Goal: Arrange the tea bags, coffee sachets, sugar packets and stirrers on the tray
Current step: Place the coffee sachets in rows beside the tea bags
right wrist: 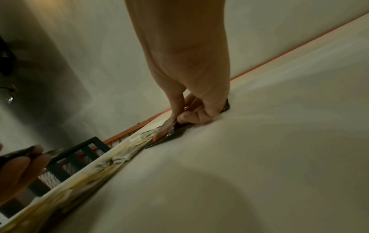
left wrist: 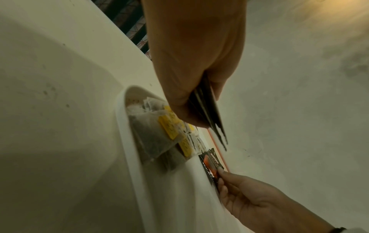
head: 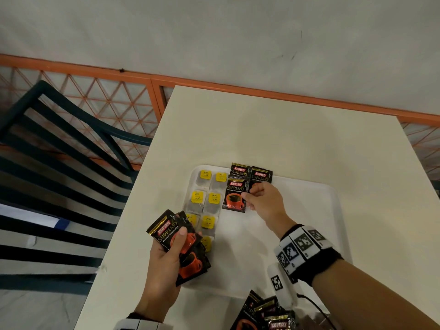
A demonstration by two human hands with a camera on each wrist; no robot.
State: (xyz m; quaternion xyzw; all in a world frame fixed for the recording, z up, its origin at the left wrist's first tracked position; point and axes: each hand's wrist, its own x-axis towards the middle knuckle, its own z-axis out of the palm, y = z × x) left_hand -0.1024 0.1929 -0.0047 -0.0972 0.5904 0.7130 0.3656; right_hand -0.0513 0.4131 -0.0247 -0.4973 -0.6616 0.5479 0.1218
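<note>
A white tray (head: 309,210) lies on the table. Along its left side, several tea bags (head: 198,200) with yellow tags lie in two columns. Two black coffee sachets (head: 240,169) lie at the tray's far edge. My right hand (head: 257,198) pinches a third coffee sachet (head: 234,195) by its right edge, low over the tray beside the tea bags; the right wrist view shows the sachet (right wrist: 165,134) tilted against the tray floor. My left hand (head: 166,256) grips a fanned stack of coffee sachets (head: 188,248) over the tray's near left corner, thumb on top.
More coffee sachets (head: 266,315) are heaped at the table's near edge. The white table (head: 262,129) has bare surface beyond the tray. A dark slatted chair (head: 59,151) stands left of the table. An orange mesh railing (head: 107,101) runs behind.
</note>
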